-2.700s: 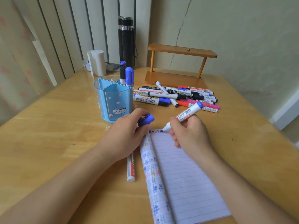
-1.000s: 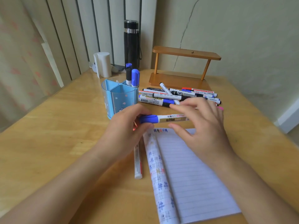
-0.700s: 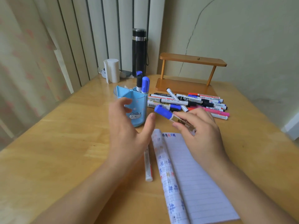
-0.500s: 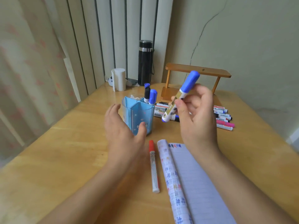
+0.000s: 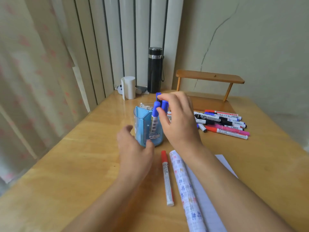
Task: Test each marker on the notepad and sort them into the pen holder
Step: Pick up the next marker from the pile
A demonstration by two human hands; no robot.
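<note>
A translucent blue pen holder (image 5: pixel 143 126) stands mid-table with two blue-capped markers (image 5: pixel 165 104) upright in it. My right hand (image 5: pixel 180 121) pinches the cap of a third blue-capped marker (image 5: pixel 154 118), which stands in the front compartment, its barrel showing through the wall. My left hand (image 5: pixel 133 151) curls around the holder's base, thumb on its front. The open lined notepad (image 5: pixel 200 196) lies in front of me under my right forearm. A red-capped marker (image 5: pixel 167 178) lies just left of the notepad.
A pile of several markers (image 5: pixel 222 123) lies right of the holder, before a small wooden shelf (image 5: pixel 209 79). A black flask (image 5: pixel 155 71) and a white cup (image 5: pixel 128 87) stand at the back by the curtain. The table's left edge runs diagonally.
The marker was capped after writing on the notepad. My right hand lifted it and lowered it into the holder. My left hand let go of the cap and moved to the holder's base.
</note>
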